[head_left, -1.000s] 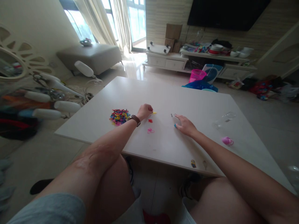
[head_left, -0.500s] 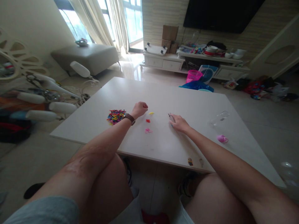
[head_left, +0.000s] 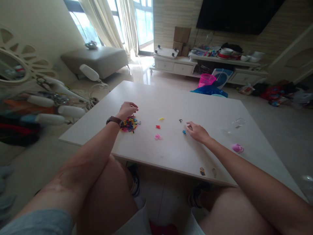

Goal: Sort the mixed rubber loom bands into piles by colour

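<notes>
My left hand (head_left: 128,109), with a brown-strapped watch on its wrist, hovers at the far side of a pile of small colourful bands (head_left: 130,124). Its fingers are loosely curled, thumb and forefinger a little apart; nothing can be made out between them. My right hand (head_left: 197,131) rests low over the table, fingers bent and apart. Just left of its fingertips lie a black band (head_left: 180,120) and a blue cluster (head_left: 184,132). Between my hands, yellow (head_left: 161,119), red (head_left: 157,127) and pink bands (head_left: 157,137) form a column.
On the white table (head_left: 171,153) a pink-purple item (head_left: 237,148) and a clear plastic piece (head_left: 238,123) lie to the right. A small yellow figure (head_left: 202,171) is near the front edge. A lamp with several white shades (head_left: 89,72) stands left; a pink basket (head_left: 206,80) is beyond.
My left hand has moved left, from beside the yellow bands to the pile. My right hand has drawn back to the right, leaving the black band and blue cluster uncovered. The view has shifted slightly.
</notes>
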A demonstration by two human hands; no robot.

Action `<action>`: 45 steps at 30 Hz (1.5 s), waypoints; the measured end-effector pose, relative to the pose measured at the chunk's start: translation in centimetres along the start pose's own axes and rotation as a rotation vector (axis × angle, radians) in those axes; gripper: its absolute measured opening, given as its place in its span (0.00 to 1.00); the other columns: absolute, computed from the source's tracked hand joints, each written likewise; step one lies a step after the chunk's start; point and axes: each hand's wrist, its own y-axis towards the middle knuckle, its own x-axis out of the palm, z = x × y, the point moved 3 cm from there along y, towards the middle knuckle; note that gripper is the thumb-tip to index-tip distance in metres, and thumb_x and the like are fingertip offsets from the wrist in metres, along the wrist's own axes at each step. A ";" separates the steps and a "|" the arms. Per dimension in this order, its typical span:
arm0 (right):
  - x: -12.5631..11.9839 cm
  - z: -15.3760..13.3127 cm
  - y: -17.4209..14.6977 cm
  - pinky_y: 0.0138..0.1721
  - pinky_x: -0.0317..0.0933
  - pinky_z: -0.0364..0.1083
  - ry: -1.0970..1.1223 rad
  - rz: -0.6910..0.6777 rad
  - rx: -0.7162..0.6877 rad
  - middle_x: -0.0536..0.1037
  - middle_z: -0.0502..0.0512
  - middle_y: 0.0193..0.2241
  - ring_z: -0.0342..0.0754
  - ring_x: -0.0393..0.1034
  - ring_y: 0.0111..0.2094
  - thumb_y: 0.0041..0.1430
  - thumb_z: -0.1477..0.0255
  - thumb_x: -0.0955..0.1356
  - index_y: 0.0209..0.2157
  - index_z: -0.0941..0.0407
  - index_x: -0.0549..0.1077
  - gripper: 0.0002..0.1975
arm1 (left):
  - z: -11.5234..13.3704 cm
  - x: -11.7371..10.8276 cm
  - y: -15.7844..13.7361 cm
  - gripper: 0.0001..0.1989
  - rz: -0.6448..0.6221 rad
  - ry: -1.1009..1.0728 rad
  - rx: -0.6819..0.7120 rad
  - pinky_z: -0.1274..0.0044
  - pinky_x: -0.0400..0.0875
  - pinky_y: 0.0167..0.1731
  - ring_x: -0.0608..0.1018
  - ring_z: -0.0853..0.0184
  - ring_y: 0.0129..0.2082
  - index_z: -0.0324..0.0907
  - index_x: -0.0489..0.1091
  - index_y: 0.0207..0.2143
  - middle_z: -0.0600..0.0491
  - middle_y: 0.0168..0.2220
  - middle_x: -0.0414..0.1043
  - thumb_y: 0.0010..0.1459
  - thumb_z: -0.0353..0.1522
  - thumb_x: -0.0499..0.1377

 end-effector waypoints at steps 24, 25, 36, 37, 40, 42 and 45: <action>-0.7 0.2 -0.3 0.42 0.65 0.49 -0.059 -0.018 -0.034 0.83 0.55 0.44 0.56 0.76 0.45 0.66 0.62 0.62 0.52 0.51 0.74 0.18 | -0.8 1.0 -1.8 0.03 -0.351 0.473 0.020 0.80 0.65 0.23 0.72 0.67 0.21 0.44 0.75 0.17 0.53 0.19 0.73 0.35 0.29 0.67; -0.7 0.2 -0.2 0.42 0.65 0.49 -0.060 -0.017 -0.036 0.83 0.55 0.44 0.56 0.76 0.45 0.66 0.62 0.62 0.52 0.51 0.74 0.18 | -0.8 0.8 -1.8 0.03 -0.335 0.462 0.027 0.80 0.65 0.23 0.72 0.67 0.22 0.44 0.75 0.18 0.53 0.20 0.74 0.36 0.30 0.66; -0.8 -0.9 -0.6 0.52 0.65 0.53 0.018 0.132 -0.176 0.80 0.59 0.48 0.56 0.71 0.52 0.65 0.67 0.63 0.48 0.55 0.75 0.15 | 2.5 2.8 -3.6 0.06 -0.356 0.259 0.335 0.78 0.66 0.28 0.74 0.68 0.27 0.41 0.75 0.29 0.54 0.26 0.76 0.47 0.34 0.63; -1.0 -1.5 -0.8 0.53 0.65 0.54 0.033 0.158 -0.220 0.80 0.60 0.48 0.56 0.71 0.52 0.64 0.67 0.63 0.48 0.55 0.75 0.15 | 3.1 3.4 -3.9 0.06 -0.380 0.233 0.352 0.78 0.66 0.28 0.74 0.68 0.27 0.41 0.75 0.29 0.53 0.26 0.76 0.48 0.34 0.63; -1.4 -3.6 -1.7 0.56 0.64 0.55 0.073 0.158 -0.404 0.78 0.60 0.50 0.56 0.70 0.53 0.64 0.69 0.63 0.53 0.54 0.73 0.17 | 4.8 5.1 -4.9 0.07 -0.442 0.165 0.413 0.78 0.67 0.29 0.75 0.68 0.27 0.40 0.76 0.31 0.53 0.28 0.77 0.48 0.34 0.64; -1.5 -5.1 -2.4 0.59 0.63 0.56 0.073 0.106 -0.536 0.77 0.59 0.53 0.56 0.68 0.56 0.64 0.71 0.64 0.59 0.53 0.70 0.22 | 5.8 6.3 -5.5 0.07 -0.466 0.150 0.448 0.78 0.68 0.29 0.76 0.68 0.28 0.40 0.76 0.32 0.52 0.28 0.78 0.49 0.33 0.64; -1.5 -6.5 -3.4 0.61 0.61 0.59 0.067 0.023 -0.633 0.72 0.56 0.60 0.56 0.66 0.59 0.64 0.72 0.64 0.66 0.48 0.63 0.29 | 7.0 8.0 -6.4 0.06 -0.509 0.164 0.489 0.78 0.68 0.30 0.76 0.68 0.28 0.40 0.78 0.32 0.52 0.28 0.78 0.51 0.30 0.63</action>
